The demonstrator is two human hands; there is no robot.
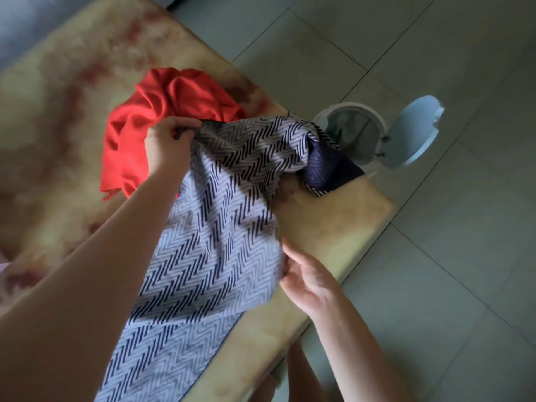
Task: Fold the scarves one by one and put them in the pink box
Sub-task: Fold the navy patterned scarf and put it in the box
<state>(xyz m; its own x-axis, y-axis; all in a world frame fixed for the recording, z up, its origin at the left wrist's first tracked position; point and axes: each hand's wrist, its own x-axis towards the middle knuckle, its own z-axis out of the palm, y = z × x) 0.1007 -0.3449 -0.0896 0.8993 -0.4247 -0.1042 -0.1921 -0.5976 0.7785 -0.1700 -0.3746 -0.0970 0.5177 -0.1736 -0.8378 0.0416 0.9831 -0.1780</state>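
My left hand [171, 142] pinches the navy-and-white herringbone woven scarf [220, 204] at its far edge, right hand [307, 281] straight-fingered against its side; I'd pull it taut before folding.

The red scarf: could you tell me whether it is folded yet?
Not folded. The red scarf lies crumpled in a heap on the table, beside the left hand gripping the patterned scarf.
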